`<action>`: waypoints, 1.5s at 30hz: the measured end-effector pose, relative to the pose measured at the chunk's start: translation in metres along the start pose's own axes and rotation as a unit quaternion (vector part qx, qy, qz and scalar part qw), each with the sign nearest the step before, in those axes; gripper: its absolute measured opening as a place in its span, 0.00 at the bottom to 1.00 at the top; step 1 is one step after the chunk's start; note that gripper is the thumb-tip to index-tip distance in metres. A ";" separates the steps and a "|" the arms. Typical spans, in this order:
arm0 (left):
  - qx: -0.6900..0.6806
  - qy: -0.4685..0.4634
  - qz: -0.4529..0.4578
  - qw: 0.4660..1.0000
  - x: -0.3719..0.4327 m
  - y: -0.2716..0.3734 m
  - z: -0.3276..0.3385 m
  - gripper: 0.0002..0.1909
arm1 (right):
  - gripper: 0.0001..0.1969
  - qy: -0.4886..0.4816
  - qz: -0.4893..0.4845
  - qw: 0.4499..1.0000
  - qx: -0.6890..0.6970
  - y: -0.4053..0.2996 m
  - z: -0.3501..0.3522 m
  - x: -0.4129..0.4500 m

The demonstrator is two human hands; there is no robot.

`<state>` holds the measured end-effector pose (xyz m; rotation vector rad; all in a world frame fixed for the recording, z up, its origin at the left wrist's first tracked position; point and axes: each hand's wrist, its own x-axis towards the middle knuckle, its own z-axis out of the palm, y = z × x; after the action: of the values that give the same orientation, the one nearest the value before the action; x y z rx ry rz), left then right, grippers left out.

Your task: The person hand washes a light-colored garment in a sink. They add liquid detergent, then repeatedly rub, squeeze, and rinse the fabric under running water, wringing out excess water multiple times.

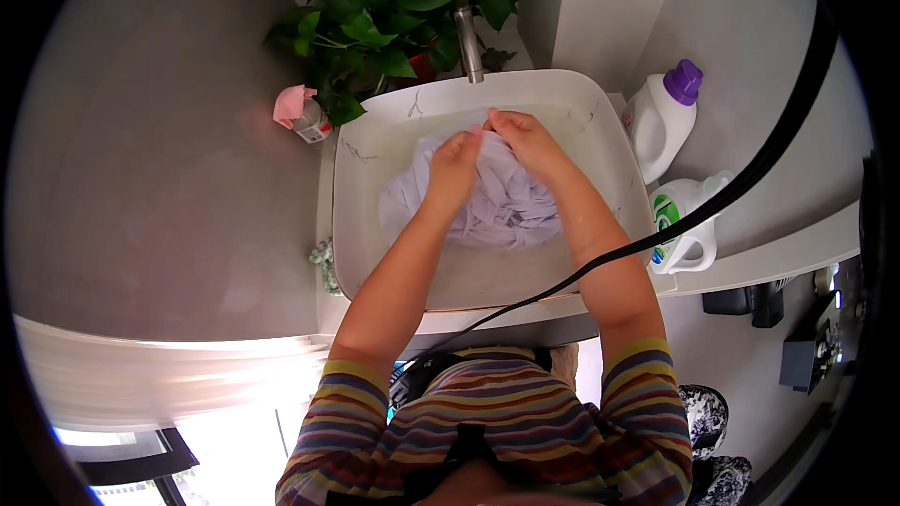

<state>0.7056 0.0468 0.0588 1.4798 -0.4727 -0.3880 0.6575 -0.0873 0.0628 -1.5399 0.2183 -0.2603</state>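
A bunched pale lavender-white cloth [503, 207] lies in the water of a white marbled washbasin [383, 274]. My left hand [457, 161] pinches the cloth near its upper edge, left of the middle. Close beside it, my right hand [524, 140] holds the same edge, the fingertips of both hands almost meeting. Above the far rim of the basin stands a metal faucet [469, 46]; no stream of water shows from it.
Right of the basin stand a white bottle with a purple cap [650, 126] and a white jug with a green label [685, 225]. A leafy potted plant [380, 21] and a pink-topped bottle [306, 116] are behind and left. A black cable [633, 247] crosses my right forearm.
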 end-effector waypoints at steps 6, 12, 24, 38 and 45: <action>-0.197 0.066 -0.027 0.978 0.011 -0.003 -0.013 0.17 | 0.20 -0.001 0.042 0.993 -0.110 -0.011 -0.011 -0.007; -0.257 0.060 -0.147 0.953 0.007 -0.004 -0.006 0.17 | 0.19 0.058 -0.229 0.942 -0.239 -0.001 0.032 -0.017; -0.253 -0.045 -0.298 0.919 -0.002 0.005 -0.008 0.22 | 0.15 0.163 -0.352 0.816 -0.429 -0.008 0.053 -0.015; 0.029 0.003 -0.030 0.999 0.011 -0.018 -0.011 0.19 | 0.21 0.064 0.008 0.994 -0.090 0.005 0.001 0.003; 0.113 -0.092 -0.060 0.987 0.000 0.003 -0.008 0.23 | 0.20 -0.020 0.061 0.997 0.040 -0.004 -0.004 -0.003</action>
<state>0.7101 0.0538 0.0613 1.7058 -0.5916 -0.5856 0.6532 -0.0902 0.0668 -1.4449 0.2661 -0.1415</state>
